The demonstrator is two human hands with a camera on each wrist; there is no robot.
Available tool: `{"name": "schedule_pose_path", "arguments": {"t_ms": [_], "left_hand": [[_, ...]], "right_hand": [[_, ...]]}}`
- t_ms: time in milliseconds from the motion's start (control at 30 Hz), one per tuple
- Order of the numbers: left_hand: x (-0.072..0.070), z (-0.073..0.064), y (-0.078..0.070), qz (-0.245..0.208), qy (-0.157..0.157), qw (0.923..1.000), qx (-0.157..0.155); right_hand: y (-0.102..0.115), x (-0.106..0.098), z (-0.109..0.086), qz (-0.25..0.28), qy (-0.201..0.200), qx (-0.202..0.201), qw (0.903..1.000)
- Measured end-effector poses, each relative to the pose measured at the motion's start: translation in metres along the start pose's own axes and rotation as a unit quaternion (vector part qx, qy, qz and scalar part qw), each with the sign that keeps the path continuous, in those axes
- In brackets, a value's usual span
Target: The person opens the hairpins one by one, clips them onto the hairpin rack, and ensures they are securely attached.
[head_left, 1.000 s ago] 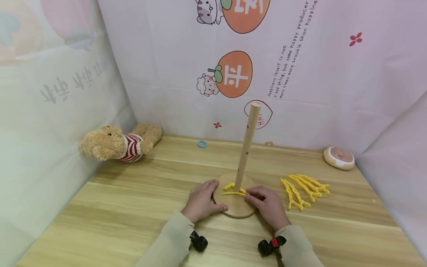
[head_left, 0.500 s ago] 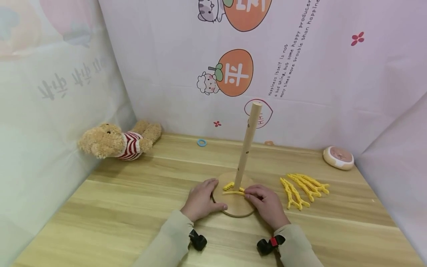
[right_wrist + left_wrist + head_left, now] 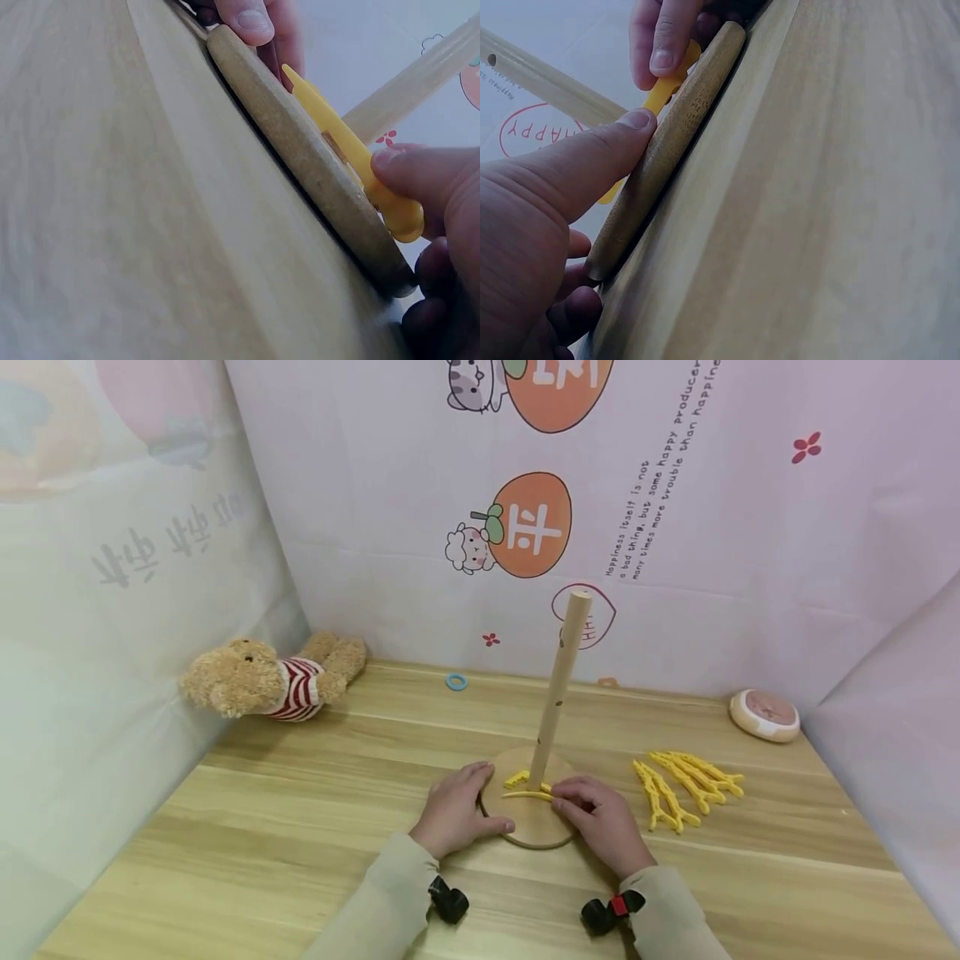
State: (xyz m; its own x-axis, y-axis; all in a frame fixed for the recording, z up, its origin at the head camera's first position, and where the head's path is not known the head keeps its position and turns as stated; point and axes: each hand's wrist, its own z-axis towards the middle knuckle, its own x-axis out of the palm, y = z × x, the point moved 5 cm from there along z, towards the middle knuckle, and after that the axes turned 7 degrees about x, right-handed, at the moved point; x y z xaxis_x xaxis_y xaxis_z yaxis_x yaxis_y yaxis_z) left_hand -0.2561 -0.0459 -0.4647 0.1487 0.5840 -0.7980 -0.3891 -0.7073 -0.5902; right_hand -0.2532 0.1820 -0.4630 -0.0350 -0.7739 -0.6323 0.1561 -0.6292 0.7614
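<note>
A wooden stand has a round base (image 3: 536, 828) and an upright pole (image 3: 558, 693) with small holes. My left hand (image 3: 457, 810) grips the base's left rim, thumb laid over the top and fingers around the edge. On the right, my right hand (image 3: 603, 822) pinches the end of a yellow plastic hair clip (image 3: 326, 120) that lies across the base in front of the pole. Its long curved arm (image 3: 525, 794) points left. A toothed yellow part (image 3: 516, 779) shows behind it, close to the foot of the pole, which partly hides it.
Several more yellow clips (image 3: 686, 785) lie fanned out to the right. A blue ring (image 3: 456, 682) rests near the back edge, a teddy bear (image 3: 277, 681) lies back left, and a rounded white and pink device (image 3: 765, 716) sits back right. Printed cloth walls enclose the wooden table (image 3: 262, 827).
</note>
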Motion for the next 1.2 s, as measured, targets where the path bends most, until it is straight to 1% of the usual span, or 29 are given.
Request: {"name": "schedule_pose_path", "arguments": {"t_ms": [100,200,267,367,567,767,833,1000,1133,1200], "left_hand": [[-0.003,0.001,-0.001,-0.002,0.000,1.0000,0.000],[-0.005,0.002,0.001,-0.001,-0.002,1.0000,0.002],[-0.004,0.000,0.003,0.001,-0.001,1.0000,0.000],[-0.002,-0.002,0.007,0.004,0.000,1.0000,-0.002],[0.000,-0.005,0.009,-0.012,-0.002,0.9999,-0.004],[0.001,-0.005,0.007,-0.013,0.000,0.9999,-0.005],[0.001,-0.005,0.005,-0.014,0.001,0.9999,-0.001],[0.001,-0.002,0.001,-0.015,0.001,0.9999,0.004],[0.002,-0.002,0.003,-0.012,0.003,0.9999,0.001],[0.002,-0.002,0.004,-0.011,0.001,0.9999,-0.001]], "right_hand": [[-0.003,-0.001,-0.001,0.038,-0.005,0.028,0.9989],[-0.006,-0.002,0.000,0.086,-0.016,0.048,0.9950],[-0.008,-0.003,-0.001,0.115,-0.029,0.052,0.9916],[-0.010,-0.005,-0.003,0.131,-0.051,0.055,0.9885],[-0.008,-0.019,-0.006,0.101,-0.080,0.076,0.9887],[-0.008,-0.049,-0.006,0.055,-0.121,0.058,0.9894],[-0.010,-0.060,-0.007,0.043,-0.138,0.059,0.9878],[-0.017,-0.082,-0.009,0.036,-0.169,0.067,0.9827],[-0.024,-0.092,-0.008,0.040,-0.191,0.075,0.9780],[-0.026,-0.095,-0.006,0.036,-0.199,0.072,0.9768]]}}
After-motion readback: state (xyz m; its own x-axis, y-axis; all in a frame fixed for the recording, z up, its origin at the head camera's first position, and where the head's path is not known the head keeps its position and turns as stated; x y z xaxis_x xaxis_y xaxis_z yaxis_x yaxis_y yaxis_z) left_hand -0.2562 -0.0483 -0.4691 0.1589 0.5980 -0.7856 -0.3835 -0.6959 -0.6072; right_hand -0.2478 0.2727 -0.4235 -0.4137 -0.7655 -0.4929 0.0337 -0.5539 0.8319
